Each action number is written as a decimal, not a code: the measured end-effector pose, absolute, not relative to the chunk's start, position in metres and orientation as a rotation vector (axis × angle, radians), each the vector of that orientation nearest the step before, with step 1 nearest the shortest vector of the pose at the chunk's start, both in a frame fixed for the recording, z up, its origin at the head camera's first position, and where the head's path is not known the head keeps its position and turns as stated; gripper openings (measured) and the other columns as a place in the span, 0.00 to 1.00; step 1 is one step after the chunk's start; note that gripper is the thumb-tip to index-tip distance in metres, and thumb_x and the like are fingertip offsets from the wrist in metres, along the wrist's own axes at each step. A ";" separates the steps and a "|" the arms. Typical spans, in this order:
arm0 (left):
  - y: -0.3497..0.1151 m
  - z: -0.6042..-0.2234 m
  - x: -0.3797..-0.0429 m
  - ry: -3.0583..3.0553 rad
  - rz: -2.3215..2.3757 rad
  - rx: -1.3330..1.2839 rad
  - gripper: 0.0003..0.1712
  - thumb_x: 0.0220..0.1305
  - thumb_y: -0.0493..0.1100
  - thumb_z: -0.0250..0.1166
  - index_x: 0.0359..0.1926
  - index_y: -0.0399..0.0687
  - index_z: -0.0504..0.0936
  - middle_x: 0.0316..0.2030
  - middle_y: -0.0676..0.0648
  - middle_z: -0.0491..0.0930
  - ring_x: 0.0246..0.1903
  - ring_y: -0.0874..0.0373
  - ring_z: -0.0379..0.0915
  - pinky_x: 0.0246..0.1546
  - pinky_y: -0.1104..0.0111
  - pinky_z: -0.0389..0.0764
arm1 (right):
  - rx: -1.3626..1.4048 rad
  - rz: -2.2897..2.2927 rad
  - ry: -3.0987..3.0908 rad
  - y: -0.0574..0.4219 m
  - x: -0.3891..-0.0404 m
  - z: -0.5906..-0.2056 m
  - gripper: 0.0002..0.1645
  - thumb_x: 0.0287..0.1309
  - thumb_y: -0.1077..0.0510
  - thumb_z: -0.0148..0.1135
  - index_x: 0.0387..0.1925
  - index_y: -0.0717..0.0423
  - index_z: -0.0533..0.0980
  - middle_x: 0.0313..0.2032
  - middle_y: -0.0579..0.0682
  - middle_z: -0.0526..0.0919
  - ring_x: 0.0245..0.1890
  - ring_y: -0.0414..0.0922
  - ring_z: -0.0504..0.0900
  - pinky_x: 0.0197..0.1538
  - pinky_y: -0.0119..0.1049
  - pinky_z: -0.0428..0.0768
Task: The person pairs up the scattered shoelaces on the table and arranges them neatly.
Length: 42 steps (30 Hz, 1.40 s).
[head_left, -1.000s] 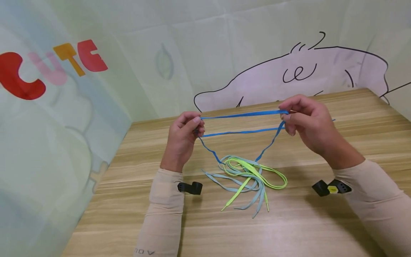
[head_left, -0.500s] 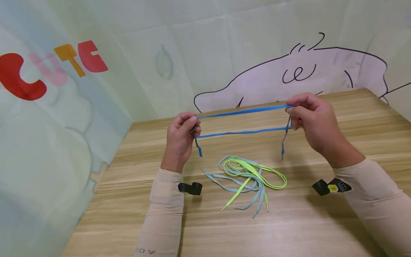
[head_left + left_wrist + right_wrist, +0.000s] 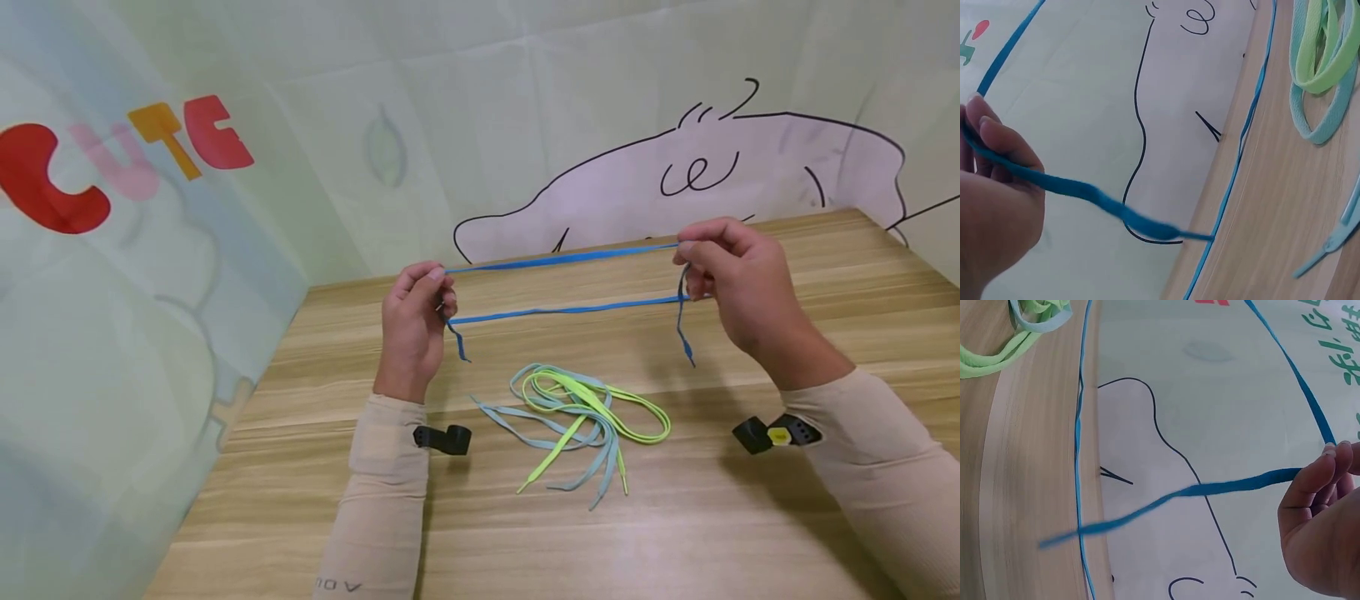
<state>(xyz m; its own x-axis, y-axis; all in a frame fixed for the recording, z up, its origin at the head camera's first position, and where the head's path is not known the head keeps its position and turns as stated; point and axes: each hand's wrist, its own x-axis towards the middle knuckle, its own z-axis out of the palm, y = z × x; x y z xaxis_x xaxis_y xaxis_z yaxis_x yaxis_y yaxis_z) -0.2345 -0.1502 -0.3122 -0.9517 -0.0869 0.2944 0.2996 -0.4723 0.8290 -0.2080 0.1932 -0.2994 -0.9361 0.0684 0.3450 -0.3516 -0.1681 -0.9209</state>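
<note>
Laces looked like woven cloth, matt. Table appeared wood-grained and smooth, with a soft sheen. Backdrop looked like creased, matt cloth. Sleeves were matt, stretchy-looking cloth. Wrist cameras resembled hard plastic, mostly matt.

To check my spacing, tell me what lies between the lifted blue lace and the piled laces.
In the head view, a second blue lace lies there, on the table.
</note>
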 end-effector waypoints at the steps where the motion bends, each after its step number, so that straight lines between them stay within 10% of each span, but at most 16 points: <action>1: -0.150 -0.312 -0.235 -1.460 -2.499 -0.298 0.09 0.70 0.31 0.56 0.35 0.46 0.79 0.28 0.49 0.78 0.25 0.60 0.71 0.27 0.73 0.69 | 0.322 2.192 -1.809 0.194 -0.208 -0.300 0.08 0.67 0.64 0.62 0.42 0.67 0.77 0.30 0.53 0.80 0.21 0.43 0.72 0.26 0.29 0.76; 27: -0.170 -0.323 -0.243 -1.241 -2.612 0.085 0.03 0.72 0.37 0.60 0.38 0.45 0.77 0.28 0.51 0.82 0.22 0.63 0.70 0.21 0.76 0.68 | 0.206 2.207 -1.845 0.211 -0.225 -0.311 0.08 0.67 0.60 0.64 0.40 0.63 0.78 0.25 0.51 0.84 0.19 0.42 0.75 0.23 0.28 0.76; 42: -0.176 -0.328 -0.246 -1.235 -2.622 0.213 0.17 0.73 0.36 0.59 0.60 0.41 0.76 0.47 0.48 0.85 0.25 0.63 0.72 0.22 0.77 0.72 | 0.086 2.246 -1.863 0.228 -0.233 -0.316 0.10 0.62 0.57 0.70 0.39 0.60 0.80 0.29 0.49 0.85 0.21 0.41 0.73 0.24 0.29 0.76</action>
